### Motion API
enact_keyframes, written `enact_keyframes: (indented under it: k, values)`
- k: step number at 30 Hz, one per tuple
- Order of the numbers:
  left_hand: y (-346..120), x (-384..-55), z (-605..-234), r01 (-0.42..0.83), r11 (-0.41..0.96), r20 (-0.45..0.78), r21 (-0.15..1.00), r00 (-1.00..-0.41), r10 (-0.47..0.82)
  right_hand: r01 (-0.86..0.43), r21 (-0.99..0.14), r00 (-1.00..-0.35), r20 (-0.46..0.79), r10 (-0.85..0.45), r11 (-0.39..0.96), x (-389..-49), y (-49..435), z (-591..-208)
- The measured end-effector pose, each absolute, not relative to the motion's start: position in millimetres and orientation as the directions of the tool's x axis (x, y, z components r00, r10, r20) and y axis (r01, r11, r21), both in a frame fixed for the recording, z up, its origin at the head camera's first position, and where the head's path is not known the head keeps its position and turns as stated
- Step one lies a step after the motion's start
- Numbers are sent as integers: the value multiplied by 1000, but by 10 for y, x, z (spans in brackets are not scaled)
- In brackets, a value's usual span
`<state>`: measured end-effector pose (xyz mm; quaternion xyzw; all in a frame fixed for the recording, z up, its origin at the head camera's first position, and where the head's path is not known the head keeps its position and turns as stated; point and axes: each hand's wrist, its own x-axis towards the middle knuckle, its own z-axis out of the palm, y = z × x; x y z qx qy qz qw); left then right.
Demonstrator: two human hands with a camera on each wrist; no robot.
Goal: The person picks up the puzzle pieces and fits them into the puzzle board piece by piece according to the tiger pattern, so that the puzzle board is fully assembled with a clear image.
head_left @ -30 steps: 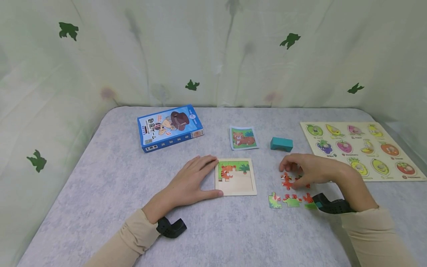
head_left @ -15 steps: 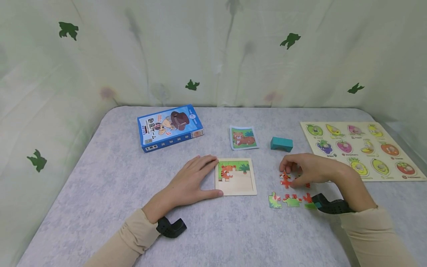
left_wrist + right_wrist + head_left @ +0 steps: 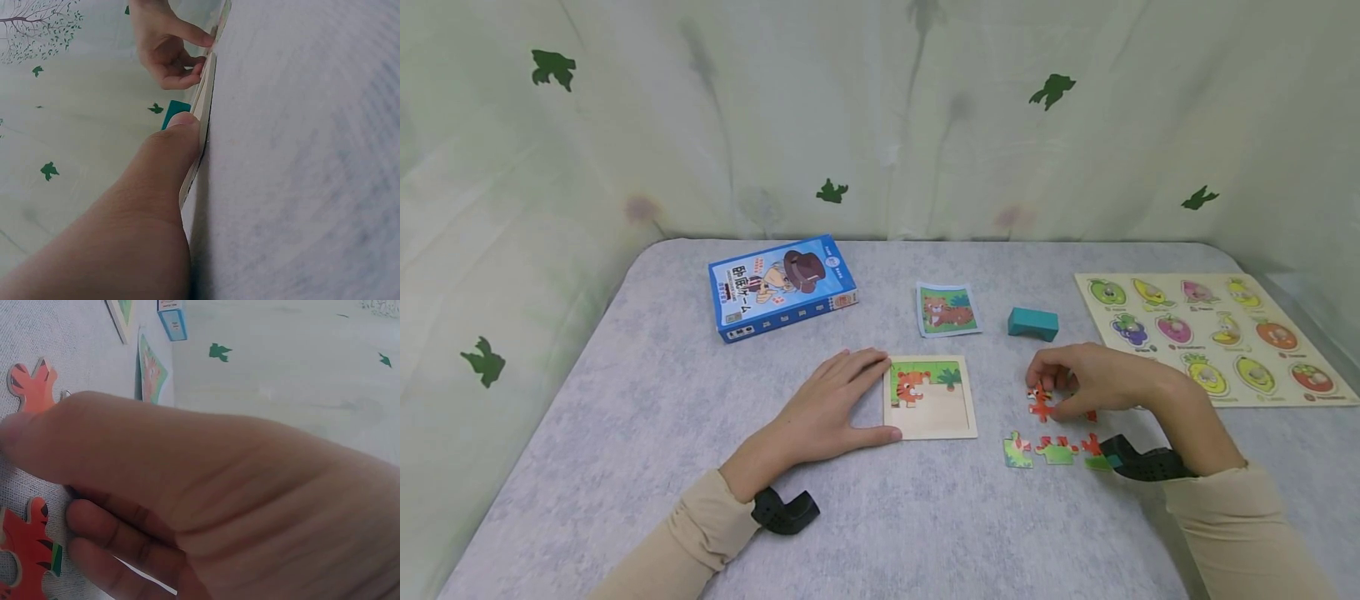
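Note:
My left hand (image 3: 823,412) rests at the left side of a small wooden puzzle tray (image 3: 928,432), fingers spread, thumb on its near corner. Part of a tiger picture (image 3: 913,385) is fitted in the tray's upper area. To the right, my right hand (image 3: 1086,379) pinches an orange tiger-striped puzzle piece (image 3: 1040,409) with curled fingers, low over the table. In the right wrist view its thumb (image 3: 25,440) lies against that piece (image 3: 35,384). Another striped piece (image 3: 28,550) lies beside the fingers. Several green-and-orange pieces (image 3: 1060,454) form a row nearer the body.
Behind the tray lies a tiger picture card (image 3: 948,311), with a teal block (image 3: 1033,324) to its right. A blue game box (image 3: 782,287) is at the back left. A fruit puzzle board (image 3: 1165,358) fills the right side, partly behind the right hand.
My right hand and the orange puzzle piece have shifted slightly left and away from the body. The left hand and the tray have stayed still.

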<state>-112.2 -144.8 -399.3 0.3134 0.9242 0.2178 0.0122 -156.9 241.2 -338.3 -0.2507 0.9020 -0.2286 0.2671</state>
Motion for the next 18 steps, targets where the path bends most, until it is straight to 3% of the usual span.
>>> enact_keyframes:
  k: [18]
  values:
    - [-1443, -1113, -3982, 569, 712, 108, 411, -806, 582, -369, -540, -727, -340, -597, 757, -1557, 2400, -3380]
